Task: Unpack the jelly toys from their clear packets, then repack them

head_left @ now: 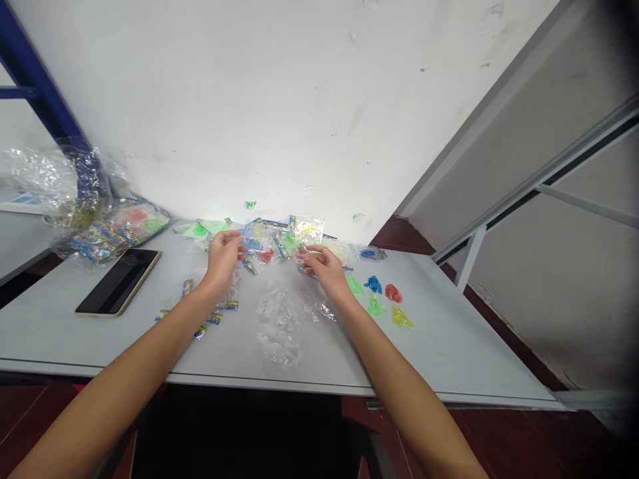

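Note:
My left hand [223,256] is over the pile at the back of the table, its fingers apart and loosely bent. Its fingertips are beside a clear packet with something blue inside [253,244]; whether they touch it I cannot tell. Opposite it, my right hand [325,266] has bent, spread fingers near a packet with green contents [288,243]. A packet with a yellow item [308,229] leans on the wall behind. Between the hands lies a packet with something red [266,255]. Crumpled clear plastic wrappers [279,326] are spread in front.
Loose blue [373,284], red [393,293], yellow [401,317] and green [376,305] soft pieces lie at right. A phone [118,282] and a large clear bag of packets [117,229] are at left. Torn colourful label strips [214,318] lie near my left forearm. A white wall [299,120] rises behind.

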Demonstrator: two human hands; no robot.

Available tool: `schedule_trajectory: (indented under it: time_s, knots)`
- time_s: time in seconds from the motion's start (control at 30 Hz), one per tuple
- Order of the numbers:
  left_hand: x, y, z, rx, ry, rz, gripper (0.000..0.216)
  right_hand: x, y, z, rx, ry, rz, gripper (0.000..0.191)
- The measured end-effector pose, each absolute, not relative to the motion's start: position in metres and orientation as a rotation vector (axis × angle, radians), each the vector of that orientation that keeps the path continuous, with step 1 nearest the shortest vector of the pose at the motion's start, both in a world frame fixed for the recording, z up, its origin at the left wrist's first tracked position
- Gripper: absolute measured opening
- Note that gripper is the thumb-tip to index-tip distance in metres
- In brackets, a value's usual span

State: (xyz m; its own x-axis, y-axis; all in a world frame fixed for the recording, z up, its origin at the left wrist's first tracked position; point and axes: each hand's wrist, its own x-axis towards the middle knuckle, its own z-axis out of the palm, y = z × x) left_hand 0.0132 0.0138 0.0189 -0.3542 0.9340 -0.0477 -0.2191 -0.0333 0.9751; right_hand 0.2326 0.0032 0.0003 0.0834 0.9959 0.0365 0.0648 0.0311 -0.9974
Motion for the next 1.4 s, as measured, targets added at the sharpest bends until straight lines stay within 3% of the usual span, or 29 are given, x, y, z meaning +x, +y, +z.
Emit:
schedule_trajectory:
  time_s: [0.1, 0.2, 0.33, 0.47, 0.57, 0.67, 0.77, 0.9, 1.0, 1.17, 1.4]
  knots:
    - [0.013, 0.014, 0.018, 0.855, 1.285, 1.554, 0.021, 0.237, 0.006, -0.003, -1.333, -1.277, 0.994, 0.031]
    - [0.012, 0.014, 0.018, 0.870, 1.284, 1.536, 0.020, 0.243, 0.010, -0.008, -1.475, -1.447, 0.691, 0.029]
    - [0.013, 0.013, 0.018, 0.888, 1.289, 1.520, 0.017, 0.248, 0.014, -0.016, -1.653, -1.733, 0.283, 0.050]
    - [0.016, 0.012, 0.016, 0.901, 1.282, 1.511, 0.016, 0.248, 0.014, -0.021, -1.806, -1.932, 0.258, 0.067]
    - [0.014, 0.012, 0.024, 0.920, 1.281, 1.507, 0.015, 0.250, 0.013, -0.015, -1.856, -1.971, 0.190, 0.062]
    - [-0.006, 0.010, 0.044, 1.092, 1.270, 1.474, 0.018, 0.263, 0.012, 0.000, -1.926, -1.963, 0.061, 0.043]
    - [-0.048, 0.005, 0.061, 1.469, 1.378, 1.439, 0.029, 0.287, 0.010, 0.017, -2.122, -1.883, 0.072, 0.040]
    - [-0.107, -0.004, 0.050, 1.871, 1.780, 0.892, 0.035, 0.323, 0.006, 0.027, -2.288, -1.868, 0.237, 0.034]
    - [-0.129, -0.016, 0.031, 2.029, 1.834, 0.757, 0.049, 0.339, 0.005, 0.029, -2.311, -1.939, 0.389, 0.024]
    - [-0.131, -0.028, 0.031, 1.980, 1.745, 0.402, 0.073, 0.343, 0.013, 0.027, -2.261, -2.060, 0.488, 0.025]
    - [-0.129, -0.019, 0.035, 1.797, 1.706, 0.406, 0.066, 0.344, 0.019, 0.022, -2.316, -2.017, 0.533, 0.018]
